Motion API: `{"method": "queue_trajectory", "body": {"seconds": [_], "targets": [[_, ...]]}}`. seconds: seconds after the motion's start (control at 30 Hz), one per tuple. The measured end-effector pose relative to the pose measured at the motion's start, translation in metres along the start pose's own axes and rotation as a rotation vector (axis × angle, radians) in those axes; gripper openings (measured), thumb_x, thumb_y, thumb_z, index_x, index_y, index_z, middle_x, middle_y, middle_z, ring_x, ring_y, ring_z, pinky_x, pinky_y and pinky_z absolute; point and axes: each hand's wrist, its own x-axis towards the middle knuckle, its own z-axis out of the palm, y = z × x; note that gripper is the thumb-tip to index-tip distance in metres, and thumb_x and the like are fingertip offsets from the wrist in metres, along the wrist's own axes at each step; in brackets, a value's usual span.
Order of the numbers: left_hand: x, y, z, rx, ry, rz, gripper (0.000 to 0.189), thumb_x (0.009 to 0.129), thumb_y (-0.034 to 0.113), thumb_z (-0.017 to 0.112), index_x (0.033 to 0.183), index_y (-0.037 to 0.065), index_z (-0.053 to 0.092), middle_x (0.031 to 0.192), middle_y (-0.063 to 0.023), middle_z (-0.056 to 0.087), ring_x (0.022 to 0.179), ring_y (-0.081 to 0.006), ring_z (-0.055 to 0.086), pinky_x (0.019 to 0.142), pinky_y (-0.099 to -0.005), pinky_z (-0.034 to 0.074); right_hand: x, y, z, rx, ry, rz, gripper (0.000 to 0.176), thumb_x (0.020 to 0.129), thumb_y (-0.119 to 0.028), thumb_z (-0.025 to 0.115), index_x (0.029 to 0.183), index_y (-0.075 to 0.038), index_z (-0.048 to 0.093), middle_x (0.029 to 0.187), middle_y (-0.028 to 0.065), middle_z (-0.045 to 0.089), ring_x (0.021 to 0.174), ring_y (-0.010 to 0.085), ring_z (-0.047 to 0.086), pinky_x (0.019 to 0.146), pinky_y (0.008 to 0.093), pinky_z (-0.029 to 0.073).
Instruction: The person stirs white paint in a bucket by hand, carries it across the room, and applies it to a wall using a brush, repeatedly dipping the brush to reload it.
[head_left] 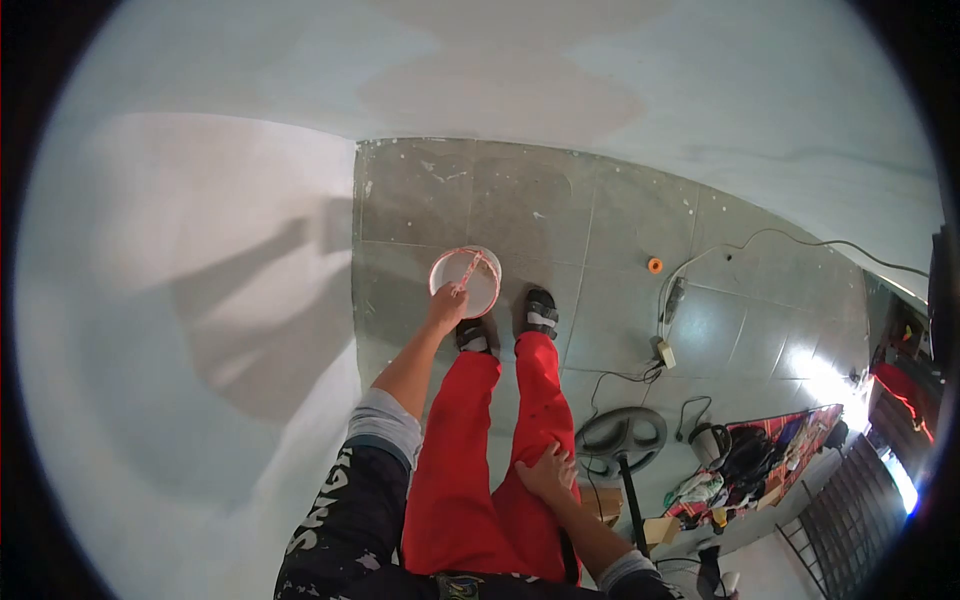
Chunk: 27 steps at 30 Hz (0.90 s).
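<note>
A white bucket (484,288) with a reddish rim appears just ahead of my feet, and pale material shows inside it. My left hand (449,305) is closed at the bucket's near left edge, around a red-and-white spattered strip (468,273) that crosses the bucket's mouth and looks like its handle. My right hand (548,470) lies on the right leg of my red trousers (540,410), fingers spread and holding nothing.
Pale walls meet at a corner beyond the bucket. On the tiled floor are an orange roll (655,265), a cable with a power strip (666,354), a dark round stand base (622,442) and a red patterned cloth (800,425) piled with items. A metal grille (850,515) stands far right.
</note>
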Motion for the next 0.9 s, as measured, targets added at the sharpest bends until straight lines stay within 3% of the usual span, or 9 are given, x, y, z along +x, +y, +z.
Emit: {"method": "queue_trajectory", "body": {"seconds": [0.13,0.47,0.53,0.6,0.67,0.73,0.87,0.9], "targets": [[0.016,0.015,0.016,-0.082,0.064,-0.183,0.029,0.088,0.023,0.054,0.104,0.0,0.063,0.101,-0.0263,0.066,0.1,-0.0423,0.063,0.085,-0.0466,0.051,0.006,0.008,-0.005,0.039,-0.013,-0.004,0.107,0.072,-0.055,0.071,0.147,0.005,0.024,0.14,0.0315,0.04,0.13,0.0476,0.04,0.108,0.0539,0.034],[0.014,0.034,0.076,-0.016,-0.01,-0.159,0.043,0.087,0.025,0.059,0.121,-0.001,0.058,0.116,-0.0282,0.063,0.112,-0.0429,0.059,0.095,-0.0443,0.048,0.011,0.024,-0.01,0.034,-0.006,0.0,0.104,0.073,-0.055,0.069,0.145,0.006,0.025,0.136,0.0288,0.043,0.128,0.0448,0.041,0.106,0.0519,0.034],[-0.002,0.038,0.083,0.076,-0.177,0.095,0.047,0.089,0.028,0.058,0.127,0.002,0.056,0.121,-0.0257,0.062,0.116,-0.0414,0.058,0.098,-0.043,0.047,0.011,0.024,-0.014,0.041,-0.029,0.004,0.104,0.073,-0.054,0.069,0.146,0.006,0.025,0.136,0.0286,0.043,0.128,0.044,0.042,0.107,0.0515,0.034],[-0.033,0.036,0.099,-0.026,-0.298,0.09,0.038,0.091,0.03,0.056,0.116,0.002,0.061,0.118,-0.0212,0.065,0.111,-0.0396,0.06,0.095,-0.0443,0.048,0.007,0.022,-0.016,0.043,-0.031,0.001,0.103,0.073,-0.053,0.07,0.146,0.004,0.026,0.137,0.0299,0.042,0.128,0.0448,0.042,0.108,0.0517,0.033],[-0.061,0.041,0.098,-0.072,-0.623,0.092,0.031,0.093,0.031,0.054,0.102,0.003,0.064,0.107,-0.0168,0.068,0.102,-0.0381,0.063,0.088,-0.0462,0.05,0.005,0.021,-0.017,0.051,-0.026,0.004,0.101,0.073,-0.051,0.071,0.145,0.003,0.027,0.138,0.0312,0.042,0.129,0.0456,0.042,0.109,0.052,0.032],[-0.106,0.026,0.105,-0.064,-0.723,0.122,0.029,0.093,0.031,0.054,0.089,0.003,0.062,0.094,-0.0171,0.069,0.092,-0.0378,0.065,0.08,-0.0478,0.05,0.005,0.019,-0.013,0.087,-0.017,0.003,0.1,0.072,-0.05,0.072,0.145,0.002,0.027,0.138,0.0308,0.042,0.129,0.0455,0.041,0.109,0.052,0.032],[-0.185,0.039,0.044,0.106,-0.935,0.04,0.03,0.092,0.032,0.057,0.093,0.002,0.059,0.091,-0.0192,0.066,0.087,-0.0382,0.064,0.076,-0.0484,0.05,-0.002,0.015,0.0,-0.033,0.053,-0.013,0.097,0.074,-0.052,0.069,0.144,0.004,0.032,0.137,0.0289,0.042,0.128,0.045,0.041,0.107,0.0519,0.034],[-0.202,0.043,0.025,0.143,-0.953,0.033,0.031,0.092,0.032,0.057,0.094,0.001,0.06,0.091,-0.0199,0.066,0.088,-0.0391,0.064,0.078,-0.0486,0.05,-0.005,0.016,-0.002,0.027,0.112,-0.061,0.088,0.075,-0.046,0.07,0.14,0.003,0.036,0.135,0.0276,0.044,0.126,0.045,0.042,0.106,0.0522,0.035]]}}
